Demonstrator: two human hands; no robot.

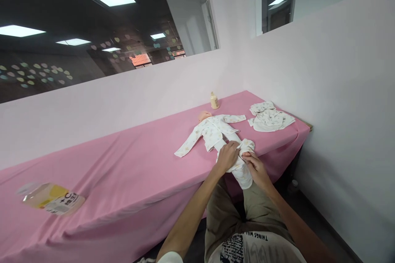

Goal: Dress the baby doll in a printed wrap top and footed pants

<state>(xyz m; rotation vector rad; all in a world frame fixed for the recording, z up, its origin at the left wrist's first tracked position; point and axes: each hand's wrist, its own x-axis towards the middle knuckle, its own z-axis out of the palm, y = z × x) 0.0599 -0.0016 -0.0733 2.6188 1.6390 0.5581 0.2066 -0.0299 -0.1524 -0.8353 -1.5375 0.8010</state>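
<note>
A baby doll (205,115) lies on its back on the pink-covered table, its head toward the wall. It wears a white patterned long-sleeved top (213,130), with both sleeves spread out. At the table's front edge, white patterned baby pants (243,176) are bunched around the doll's lower legs and hang over the edge. My left hand (228,157) grips the bunched cloth at the doll's legs. Close beside it, my right hand (254,167) pinches the same pants from the right, near a small skin-coloured foot. My fingers partly hide the doll's feet.
Folded white patterned clothes (271,120) lie at the table's right end. A small pump bottle (214,101) stands near the wall behind the doll. A large clear bottle with a yellow label (57,199) lies at the left on the pink cloth (129,164). A white wall (348,90) bounds the right side.
</note>
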